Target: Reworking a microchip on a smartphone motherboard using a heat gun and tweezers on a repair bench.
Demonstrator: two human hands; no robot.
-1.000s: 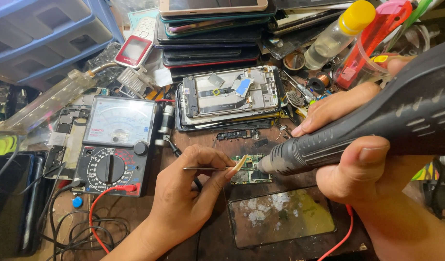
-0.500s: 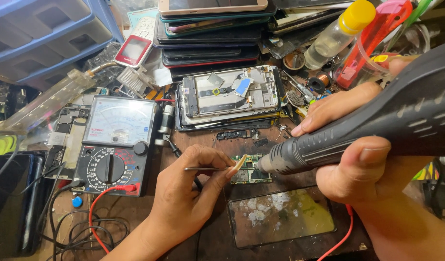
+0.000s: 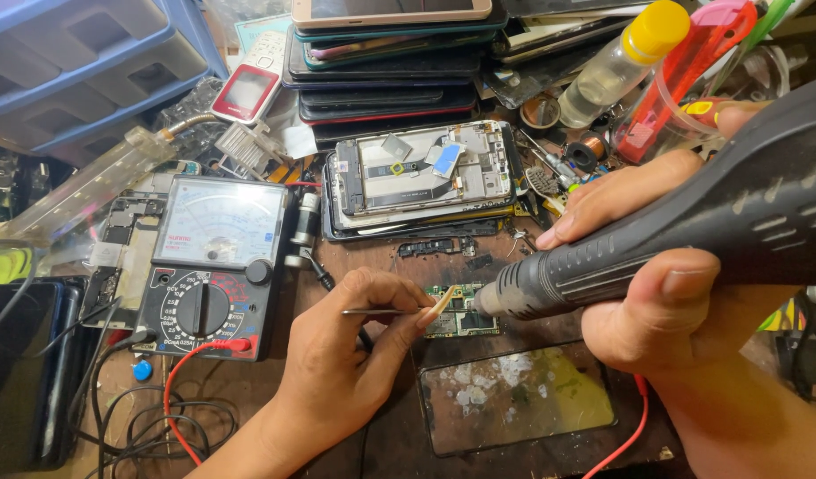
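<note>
Here the left hand [image 3: 341, 372] pinches tweezers [image 3: 399, 310] over a small green circuit board [image 3: 461, 312] on the workbench — the right hand [image 3: 665, 266] grips a hot-air gun [image 3: 656, 239], nozzle at the board.

One multimeter [image 3: 213, 266], one circuit board [image 3: 461, 312], one opened phone [image 3: 426, 168] — two hands.

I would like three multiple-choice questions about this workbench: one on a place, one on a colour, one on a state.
1. Where is the meter?
A. left of the left hand
B. on the phone stack
C. under the glass panel

2. What colour is the bottle cap?
A. blue
B. yellow
C. black

3. What does the left hand hold?
A. nothing
B. a phone
C. tweezers

Answers: 1 A, it lies at the left, beside that hand. 2 B, the cap is yellow. 3 C, tweezers are pinched over the small circuit board, where the right hand aims the hot-air tool.
</note>
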